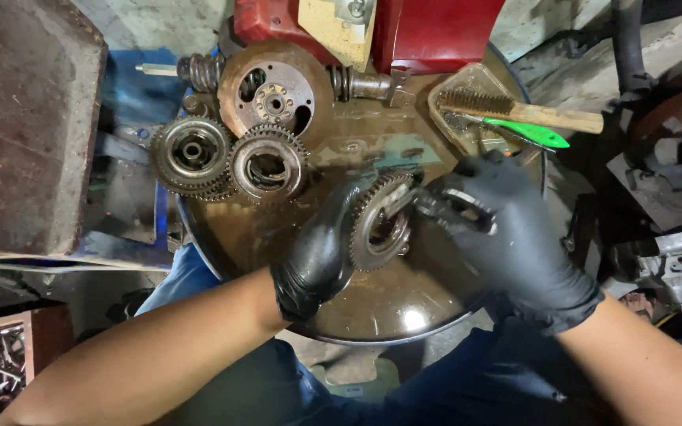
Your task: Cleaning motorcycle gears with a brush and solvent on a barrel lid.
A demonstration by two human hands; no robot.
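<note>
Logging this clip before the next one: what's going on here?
A person in black gloves works over an oily round drum top. The left hand grips a toothed gear, while the right hand presses a small dark tool against it. Two more gears lie beside it, and a wire brush sits in a tray.

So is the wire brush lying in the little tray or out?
In: the wire brush lies across the tray, its handle sticking out over the rim.

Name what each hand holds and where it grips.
Left hand holds a gear by its toothed rim. Right hand holds a small dark tool; grip hidden.
</note>
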